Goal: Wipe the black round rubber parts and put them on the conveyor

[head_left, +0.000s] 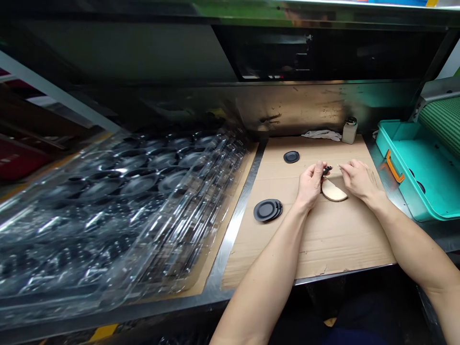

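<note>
Over the cardboard sheet (345, 244), my left hand (309, 186) is closed on a small black part (327, 170), held between thumb and fingers. Just to its right, my right hand (360, 180) is pinched with the fingertips close to that part. Whatever those fingertips hold is too small to make out. A beige half-round pad (334, 191) lies on the cardboard between and below the hands. Left of my left forearm sits a small overlapping pile of black oval discs (266, 211). One more black disc (291, 156) lies farther back.
Clear plastic trays (168, 225) with black round pieces fill the left side, blurred. A teal bin (409, 191) with an orange handle holds a few dark pieces at right. Behind stand a pump-top bottle (350, 131) and a crumpled white cloth (321, 135). Green mesh (442, 117) borders the far right.
</note>
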The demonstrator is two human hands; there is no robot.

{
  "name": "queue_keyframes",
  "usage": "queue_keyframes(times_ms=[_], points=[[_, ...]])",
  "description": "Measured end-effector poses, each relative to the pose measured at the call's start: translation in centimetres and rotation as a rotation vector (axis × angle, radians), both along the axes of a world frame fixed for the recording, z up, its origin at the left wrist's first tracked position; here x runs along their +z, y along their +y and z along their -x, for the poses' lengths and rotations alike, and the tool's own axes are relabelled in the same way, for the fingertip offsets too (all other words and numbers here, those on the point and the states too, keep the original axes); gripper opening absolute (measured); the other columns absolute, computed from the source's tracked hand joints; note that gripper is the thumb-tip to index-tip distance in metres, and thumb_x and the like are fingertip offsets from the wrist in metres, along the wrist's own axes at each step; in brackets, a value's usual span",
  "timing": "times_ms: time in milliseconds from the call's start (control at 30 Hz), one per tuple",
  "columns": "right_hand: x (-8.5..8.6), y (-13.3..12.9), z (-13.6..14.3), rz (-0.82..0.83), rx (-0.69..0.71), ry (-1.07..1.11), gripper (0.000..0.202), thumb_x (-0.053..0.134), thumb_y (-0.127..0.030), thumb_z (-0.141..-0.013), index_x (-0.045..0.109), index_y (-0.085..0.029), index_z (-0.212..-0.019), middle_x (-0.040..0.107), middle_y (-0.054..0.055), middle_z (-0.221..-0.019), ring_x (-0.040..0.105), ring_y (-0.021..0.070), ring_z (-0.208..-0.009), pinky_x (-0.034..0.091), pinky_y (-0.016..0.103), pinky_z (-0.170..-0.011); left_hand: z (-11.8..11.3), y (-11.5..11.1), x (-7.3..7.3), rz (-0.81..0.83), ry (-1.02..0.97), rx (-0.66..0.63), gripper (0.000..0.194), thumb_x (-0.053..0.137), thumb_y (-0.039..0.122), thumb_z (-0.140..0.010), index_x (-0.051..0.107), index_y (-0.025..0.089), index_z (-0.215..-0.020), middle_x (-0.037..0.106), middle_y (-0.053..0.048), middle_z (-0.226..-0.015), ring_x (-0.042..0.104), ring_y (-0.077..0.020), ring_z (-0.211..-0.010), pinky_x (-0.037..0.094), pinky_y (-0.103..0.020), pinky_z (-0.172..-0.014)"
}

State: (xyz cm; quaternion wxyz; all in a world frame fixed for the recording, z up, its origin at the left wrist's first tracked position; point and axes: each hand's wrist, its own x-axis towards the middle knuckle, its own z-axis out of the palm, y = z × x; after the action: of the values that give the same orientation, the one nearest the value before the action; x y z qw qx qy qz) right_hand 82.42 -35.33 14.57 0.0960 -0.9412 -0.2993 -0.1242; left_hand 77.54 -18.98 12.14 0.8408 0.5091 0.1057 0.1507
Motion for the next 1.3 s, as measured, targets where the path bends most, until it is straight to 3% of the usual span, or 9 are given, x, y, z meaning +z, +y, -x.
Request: queue_keyframes(times_ms=[167,267,467,533,633,733,800,1133,1300], points=[[-0.1,-0.7,-0.8,0.033,-0.153,0.072,0.038,0.043,-0.03,-0.105,0.074,-0.02,-0.125,0.07,0.015,-0.115,0.06,0.031,-0.109,0.042,0.041,-0.094,0.0,0.7,0.5,0.15,0.122,-0.041,0.059,0.047,0.069,-0.099,0.067,0.013,-0.104,0.078,-0.018,-0.1,0.074,-0.0207,-0.079,0.04,-0.022,-0.05],[-0.5,-0.5,-0.6,0.002,-0.144,0.031,0.037,0.047,-0.038,-0.105,0.074,-0.02,-0.123,0.068,0.015,-0.122,0.055,0.0343,-0.117,0.042,0.045,-0.098,-0.2,1.8,0.8,0.37,0.226,-0.102,0.064,0.021,0.061,-0.107,0.064,0.013,-0.108,0.076,-0.02,-0.104,0.07,-0.0194,-0.071,0.041,-0.024,-0.049],[-1.1,1.1,1.6,-0.043,0.263,0.106,0.047,0.061,-0.057,-0.098,0.067,-0.03,-0.136,0.065,0.009,-0.13,0.056,0.0298,-0.119,0.04,0.047,-0.107,-0.7,3.2,0.5,0.536,0.158,-0.182,0.059,0.018,0.054,-0.107,0.061,0.014,-0.108,0.072,-0.02,-0.107,0.064,-0.0172,-0.069,0.047,-0.026,-0.055],[-1.3,1.4,1.9,-0.008,0.335,0.16,0.049,0.065,-0.054,-0.095,0.065,-0.03,-0.138,0.065,0.008,-0.132,0.057,0.029,-0.121,0.038,0.047,-0.111,-0.9,3.0,0.0,0.401,0.131,-0.13,0.059,0.027,0.062,-0.106,0.062,0.015,-0.108,0.07,-0.017,-0.106,0.065,-0.0172,-0.072,0.049,-0.026,-0.058],[-1.7,1.3,1.5,-0.002,0.259,0.152,0.04,0.06,-0.042,-0.098,0.066,-0.025,-0.134,0.067,0.01,-0.126,0.058,0.0282,-0.119,0.04,0.043,-0.108,-0.9,2.3,-0.9,-0.08,-0.007,0.113,0.058,0.065,0.068,-0.09,0.061,0.018,-0.118,0.069,-0.012,-0.112,0.069,-0.0194,-0.092,0.055,-0.029,-0.077],[-1.7,1.0,0.7,0.005,0.138,0.137,0.035,0.057,-0.043,-0.099,0.069,-0.022,-0.125,0.069,0.012,-0.117,0.06,0.0298,-0.113,0.044,0.043,-0.102,-0.4,1.6,-1.4,-0.628,-0.239,0.325,0.089,0.091,0.059,-0.068,0.051,0.022,-0.138,0.069,-0.011,-0.123,0.065,-0.0245,-0.117,0.05,-0.036,-0.105],[-1.7,0.9,0.4,-0.007,0.108,0.153,0.034,0.058,-0.044,-0.098,0.07,-0.022,-0.121,0.068,0.012,-0.117,0.06,0.0304,-0.114,0.044,0.043,-0.102,-0.1,1.3,-1.4,-0.837,-0.351,0.365,0.1,0.092,0.058,-0.067,0.043,0.025,-0.147,0.069,-0.011,-0.126,0.064,-0.0261,-0.123,0.047,-0.04,-0.112],[-2.0,0.8,0.2,-0.04,0.116,0.177,0.033,0.057,-0.043,-0.098,0.071,-0.023,-0.12,0.068,0.011,-0.123,0.058,0.0289,-0.116,0.045,0.041,-0.103,0.4,0.8,-1.1,-1.054,-0.4,0.378,0.097,0.08,0.063,-0.08,0.032,0.027,-0.156,0.068,-0.012,-0.129,0.064,-0.0262,-0.121,0.049,-0.04,-0.108],[-1.9,0.9,0.3,-0.001,0.113,0.126,0.037,0.057,-0.047,-0.098,0.07,-0.022,-0.122,0.068,0.012,-0.12,0.058,0.0304,-0.115,0.044,0.043,-0.102,0.2,1.6,-1.7,-1.202,-0.044,0.289,0.034,0.056,0.049,-0.101,0.069,0.021,-0.115,0.073,-0.011,-0.104,0.064,-0.0268,-0.108,0.049,-0.042,-0.102]])
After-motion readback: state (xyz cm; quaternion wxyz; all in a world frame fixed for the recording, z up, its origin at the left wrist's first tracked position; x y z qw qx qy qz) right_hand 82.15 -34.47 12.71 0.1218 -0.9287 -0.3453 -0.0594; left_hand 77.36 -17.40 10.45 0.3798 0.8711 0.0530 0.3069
